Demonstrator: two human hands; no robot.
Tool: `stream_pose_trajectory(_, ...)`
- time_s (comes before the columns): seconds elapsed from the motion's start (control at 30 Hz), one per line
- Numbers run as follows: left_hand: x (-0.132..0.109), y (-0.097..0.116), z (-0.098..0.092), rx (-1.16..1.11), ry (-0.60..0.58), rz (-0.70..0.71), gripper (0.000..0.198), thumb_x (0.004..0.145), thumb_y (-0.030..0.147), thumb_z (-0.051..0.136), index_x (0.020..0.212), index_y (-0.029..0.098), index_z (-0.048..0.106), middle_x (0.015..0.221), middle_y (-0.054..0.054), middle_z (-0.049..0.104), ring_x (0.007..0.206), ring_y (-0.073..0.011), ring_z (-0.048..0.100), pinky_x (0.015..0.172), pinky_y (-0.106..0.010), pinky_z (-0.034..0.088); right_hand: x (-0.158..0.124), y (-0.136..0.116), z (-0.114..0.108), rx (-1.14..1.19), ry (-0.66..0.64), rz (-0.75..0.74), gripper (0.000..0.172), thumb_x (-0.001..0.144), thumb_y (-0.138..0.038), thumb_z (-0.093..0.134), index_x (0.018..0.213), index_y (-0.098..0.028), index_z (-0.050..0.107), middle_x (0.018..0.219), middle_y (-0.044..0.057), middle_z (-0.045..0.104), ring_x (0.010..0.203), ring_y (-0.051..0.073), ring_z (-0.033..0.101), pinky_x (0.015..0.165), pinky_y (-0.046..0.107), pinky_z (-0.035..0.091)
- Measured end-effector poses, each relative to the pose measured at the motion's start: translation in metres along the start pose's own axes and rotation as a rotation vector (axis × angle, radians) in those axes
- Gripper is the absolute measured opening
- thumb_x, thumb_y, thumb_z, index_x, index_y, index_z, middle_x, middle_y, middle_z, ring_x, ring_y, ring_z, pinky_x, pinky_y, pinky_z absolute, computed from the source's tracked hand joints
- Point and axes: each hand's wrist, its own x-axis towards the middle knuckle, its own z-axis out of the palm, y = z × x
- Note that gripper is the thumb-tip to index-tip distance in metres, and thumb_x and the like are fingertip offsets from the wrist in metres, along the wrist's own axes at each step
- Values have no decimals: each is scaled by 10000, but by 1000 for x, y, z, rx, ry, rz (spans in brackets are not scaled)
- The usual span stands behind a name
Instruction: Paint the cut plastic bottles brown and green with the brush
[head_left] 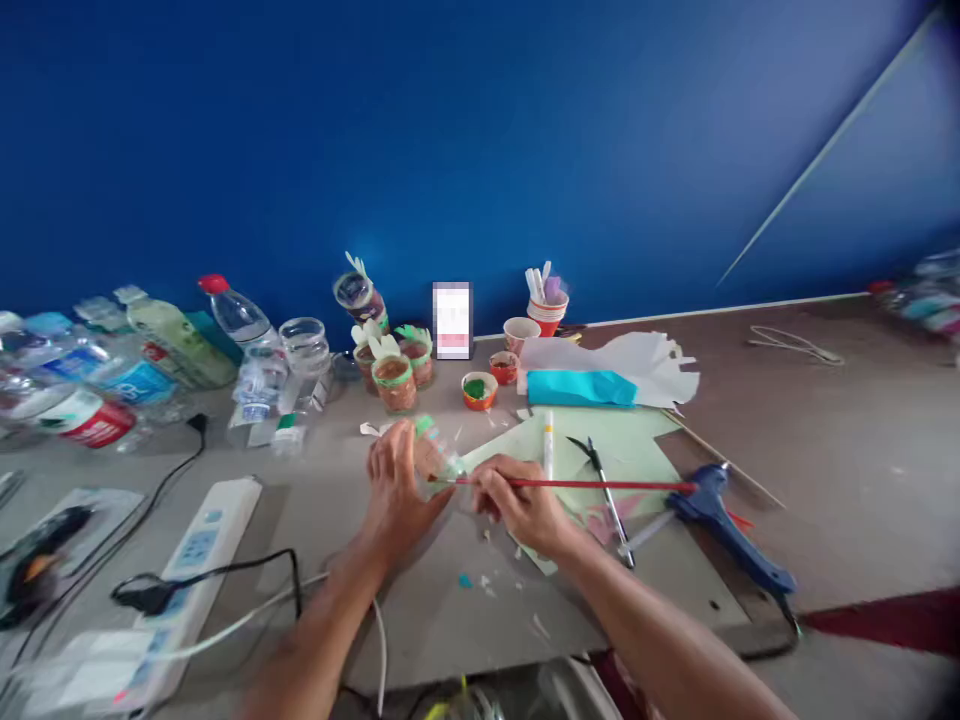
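Note:
My left hand [396, 478] is wrapped round a small clear plastic cup [437, 448], tipped on its side, with brown and green paint on it. In my right hand [517, 500] a thin paintbrush [600, 484] with a long red handle is pinched, its tip at the cup's side. Behind my hands stand several brown-painted cups [394, 384] with green rims and pale petal-like shapes. A paper cup with green paint [478, 390] and another with dark red-brown paint [504, 367] sit just beyond my right hand.
At right lie a blue glue gun [731, 530], a black pen [611, 500], a white marker [548, 445], green paper [645, 440] and a blue folded sheet [581, 388]. Plastic bottles [157, 340] crowd the left. A power strip [199, 550] with cords lies front left.

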Motion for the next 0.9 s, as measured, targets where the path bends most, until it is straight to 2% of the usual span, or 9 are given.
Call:
stream_pose_trajectory(0.1,1,1,-2,-15,2,-13,1004,756,532,683,1502,169,117,1407,-235,388,1302,-385,385,1025,-581,353,1,5,-2,65,68,-37,385,936,-478,438,804,-166,620,603,24,623,445,101,501,427,220,405)
stream_pose_trajectory(0.2,2,3,-4,-20,-8,-6,996,764,497,683,1505,174,101,1410,-234,384,1309,-387,381,1023,-591,354,2,6,-3,60,75,-72,364,934,-482,451,855,-174,629,664,32,650,474,104,528,457,229,432)
stream_pose_trajectory(0.4,4,4,-7,-6,-29,-18,985,773,475,681,1500,134,110,1408,-255,373,1317,-383,361,1031,-584,345,0,4,-8,67,61,-38,358,952,-444,442,786,-174,607,566,7,595,431,88,449,422,212,360)
stream_pose_trajectory(0.5,3,3,-6,-1,-30,-15,987,765,487,684,1497,140,121,1405,-245,378,1311,-383,374,1035,-579,343,1,4,-9,65,80,-56,318,953,-422,449,861,-171,621,624,19,626,459,93,478,446,217,386)
stream_pose_trajectory(0.57,3,2,-5,0,-33,-18,978,772,495,673,1499,155,113,1406,-237,381,1308,-382,379,1036,-582,339,1,5,-9,32,70,-43,311,953,-409,455,850,-170,625,649,26,636,481,95,493,460,217,395)
stream_pose_trajectory(0.67,3,3,-6,-8,-34,-31,984,777,503,667,1503,166,96,1411,-234,376,1311,-382,370,1035,-584,336,2,5,-9,67,23,-4,345,954,-415,450,779,-170,618,579,8,596,445,83,445,434,209,359)
stream_pose_trajectory(0.8,4,4,-7,-16,-32,-18,990,774,476,679,1505,161,90,1410,-229,374,1314,-375,367,1038,-580,338,2,5,-10,117,52,-13,308,946,-425,468,863,-171,622,636,17,627,468,90,483,452,216,386)
stream_pose_trajectory(0.9,3,4,-6,-19,-29,-5,989,773,477,678,1503,154,95,1404,-232,388,1316,-372,370,1039,-582,341,3,5,-10,102,41,-3,306,945,-414,477,827,-170,618,615,12,614,461,86,471,447,214,377)
